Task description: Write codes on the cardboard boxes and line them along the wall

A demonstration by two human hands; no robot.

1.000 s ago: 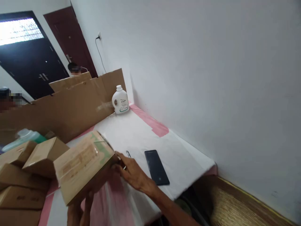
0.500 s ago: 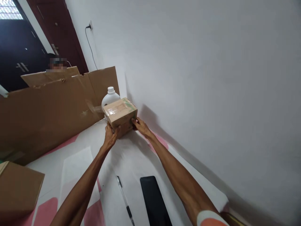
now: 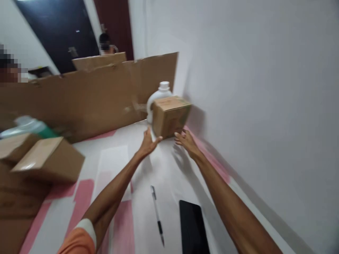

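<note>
A small cardboard box (image 3: pixel 173 118) rests on the covered surface, in front of a white jug (image 3: pixel 162 92) and near the wall. My left hand (image 3: pixel 149 143) is just in front of the box's left side, fingers apart and holding nothing. On the right, my right hand (image 3: pixel 186 141) is beside the box's lower right corner, its fingers spread and empty. Nearer to me lie a pen (image 3: pixel 157 215) and a black flat device (image 3: pixel 194 227), side by side between my forearms.
Cardboard boxes (image 3: pixel 53 158) stand at the left, with a green-and-clear container (image 3: pixel 34 127) behind them. A tall cardboard panel (image 3: pixel 92 102) spans the back. Beyond it are two people, partly visible. The white wall (image 3: pixel 259 88) borders the right side.
Both hands have let go of the small box and drawn back a little from it. The box now sits on the surface before the jug. The view has turned left, showing more boxes and another person.
</note>
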